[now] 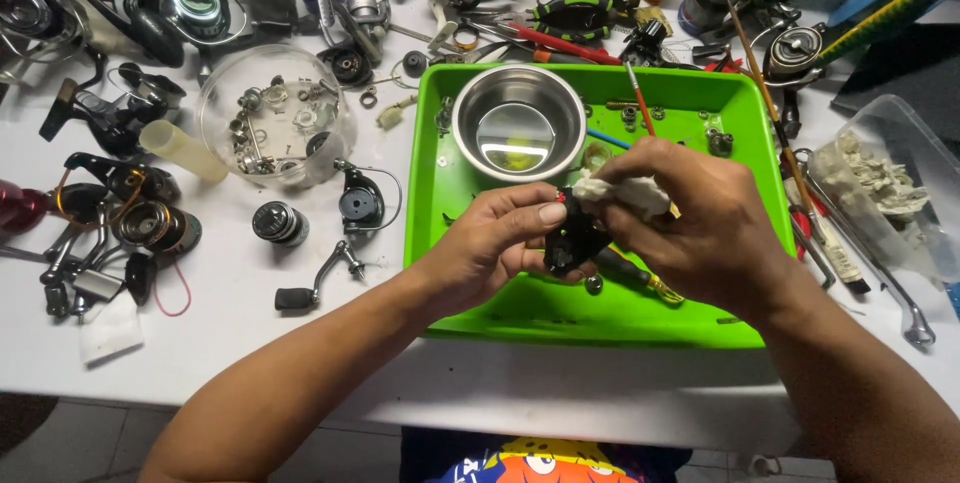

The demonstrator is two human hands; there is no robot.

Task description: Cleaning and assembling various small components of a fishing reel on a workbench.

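The black reel body [572, 240] sits pinched in our left hand [490, 243]; our right hand [690, 218] presses a white rag [622, 191] on it—we should wipe gently, gripping firmly.

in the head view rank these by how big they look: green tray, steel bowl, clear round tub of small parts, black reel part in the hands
1. green tray
2. clear round tub and steel bowl: look about alike, so no ranking
3. black reel part, smallest, though partly hidden by the left hand and right hand
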